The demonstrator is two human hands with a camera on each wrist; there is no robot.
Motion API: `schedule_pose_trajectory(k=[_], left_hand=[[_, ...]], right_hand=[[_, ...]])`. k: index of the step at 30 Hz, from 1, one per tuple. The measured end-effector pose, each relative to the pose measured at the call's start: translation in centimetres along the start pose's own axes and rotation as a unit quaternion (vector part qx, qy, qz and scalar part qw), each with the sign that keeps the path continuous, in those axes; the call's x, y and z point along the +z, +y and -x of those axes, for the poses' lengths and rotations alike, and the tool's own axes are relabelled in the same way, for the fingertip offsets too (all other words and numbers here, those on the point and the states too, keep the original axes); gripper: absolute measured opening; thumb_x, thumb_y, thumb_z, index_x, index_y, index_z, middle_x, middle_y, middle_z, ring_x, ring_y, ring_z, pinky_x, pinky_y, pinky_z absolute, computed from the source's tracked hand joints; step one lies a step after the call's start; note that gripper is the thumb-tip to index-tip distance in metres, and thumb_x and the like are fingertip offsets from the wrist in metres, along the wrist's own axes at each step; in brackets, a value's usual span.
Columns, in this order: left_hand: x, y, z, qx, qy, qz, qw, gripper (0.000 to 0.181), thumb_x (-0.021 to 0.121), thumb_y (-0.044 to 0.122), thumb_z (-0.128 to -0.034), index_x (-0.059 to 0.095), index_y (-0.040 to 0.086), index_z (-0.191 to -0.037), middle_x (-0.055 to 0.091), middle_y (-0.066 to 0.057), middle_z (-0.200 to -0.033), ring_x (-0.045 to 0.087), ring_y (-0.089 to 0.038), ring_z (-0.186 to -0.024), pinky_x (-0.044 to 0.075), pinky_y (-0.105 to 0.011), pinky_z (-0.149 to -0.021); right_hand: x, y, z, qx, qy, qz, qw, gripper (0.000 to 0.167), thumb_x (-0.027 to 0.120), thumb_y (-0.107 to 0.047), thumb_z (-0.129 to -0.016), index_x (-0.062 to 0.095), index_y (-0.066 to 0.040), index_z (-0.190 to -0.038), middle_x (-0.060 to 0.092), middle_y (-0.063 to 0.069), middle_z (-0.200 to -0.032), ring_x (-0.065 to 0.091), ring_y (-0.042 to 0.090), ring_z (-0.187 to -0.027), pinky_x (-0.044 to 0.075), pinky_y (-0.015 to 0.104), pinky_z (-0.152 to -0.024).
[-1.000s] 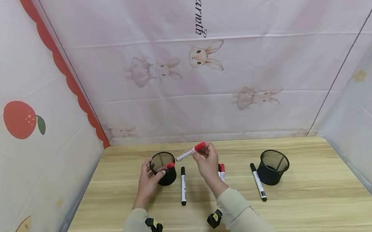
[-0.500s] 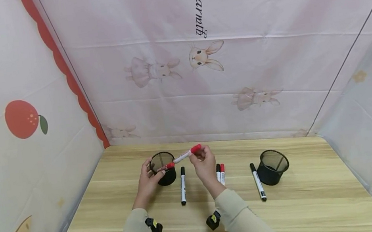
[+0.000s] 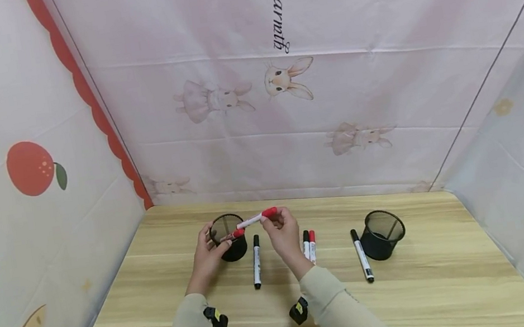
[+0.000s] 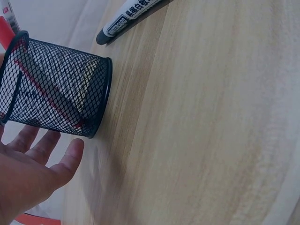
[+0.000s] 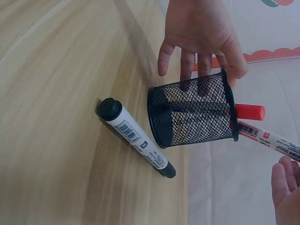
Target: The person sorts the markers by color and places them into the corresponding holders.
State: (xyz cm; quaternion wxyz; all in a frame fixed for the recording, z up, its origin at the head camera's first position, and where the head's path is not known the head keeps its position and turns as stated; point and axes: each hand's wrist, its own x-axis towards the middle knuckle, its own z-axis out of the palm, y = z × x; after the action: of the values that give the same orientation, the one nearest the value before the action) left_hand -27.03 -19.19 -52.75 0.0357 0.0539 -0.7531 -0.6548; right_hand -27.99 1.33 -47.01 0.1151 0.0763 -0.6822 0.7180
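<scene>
The filling of the left mesh pen cup (image 3: 234,251) looks, in my judgement, only partly done. One red marker (image 5: 250,112) is inside this cup, with its red cap standing out above the rim. The left hand (image 3: 208,253) grips the cup, the thumb at the rim and fingers around the side. The right hand (image 3: 285,234) pinches a second red marker (image 3: 252,221) near its red cap, and the other end of this marker is at the mouth of the cup; I cannot tell how far it is inside. So this second insertion seems begun but not finished.

Four markers lie on the table (image 3: 438,289), not put in any cup. A black marker (image 3: 256,263) is near the left cup. Another black marker (image 3: 306,240) and a third red marker (image 3: 311,238) lie side by side, partly hidden by the right arm. The last black marker (image 3: 362,257) lies just beside the right mesh pen cup (image 3: 378,248), which no hand touches.
</scene>
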Motion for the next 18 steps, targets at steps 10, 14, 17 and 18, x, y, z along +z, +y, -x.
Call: schedule_pose_trajectory(k=[10,14,17,18], left_hand=[[0.0,0.1,0.1,0.0,0.001,0.002,1.0,0.074,0.067,0.017,-0.0846,0.025,0.017,-0.145,0.032,-0.02,-0.14,0.034,-0.042,-0.124,0.037,-0.05,-0.094],[0.0,0.1,0.0,-0.004,0.006,0.002,1.0,0.073,0.068,0.018,-0.0844,0.026,0.018,-0.144,0.032,-0.019,-0.139,0.034,-0.041,-0.124,0.037,-0.05,-0.094],[0.0,0.1,-0.1,-0.007,0.008,0.005,0.9999,0.072,0.068,0.019,-0.0841,0.028,0.021,-0.144,0.033,-0.017,-0.139,0.034,-0.04,-0.124,0.037,-0.049,-0.094],[0.0,0.0,-0.1,-0.006,0.007,0.005,0.9999,0.072,0.068,0.019,-0.0841,0.028,0.021,-0.144,0.032,-0.017,-0.14,0.034,-0.041,-0.125,0.037,-0.049,-0.094]], right_hand=[[0.7,1.4,0.3,-0.022,-0.023,0.049,0.9983,0.015,0.067,-0.005,-0.085,0.059,0.0,-0.097,0.063,0.008,-0.088,0.059,0.017,-0.077,0.052,0.025,-0.067],[1.0,1.7,0.5,-0.053,-0.046,0.067,0.9953,0.016,0.067,-0.006,-0.085,0.059,0.001,-0.097,0.064,0.011,-0.089,0.061,0.021,-0.079,0.052,0.027,-0.068],[1.1,1.9,0.4,-0.07,-0.057,0.074,0.9932,0.016,0.067,-0.006,-0.085,0.06,0.002,-0.097,0.064,0.013,-0.09,0.062,0.024,-0.079,0.053,0.028,-0.067],[1.2,1.9,0.4,-0.071,-0.059,0.077,0.9927,0.016,0.067,-0.006,-0.085,0.06,0.002,-0.097,0.064,0.012,-0.09,0.062,0.024,-0.079,0.053,0.028,-0.067]])
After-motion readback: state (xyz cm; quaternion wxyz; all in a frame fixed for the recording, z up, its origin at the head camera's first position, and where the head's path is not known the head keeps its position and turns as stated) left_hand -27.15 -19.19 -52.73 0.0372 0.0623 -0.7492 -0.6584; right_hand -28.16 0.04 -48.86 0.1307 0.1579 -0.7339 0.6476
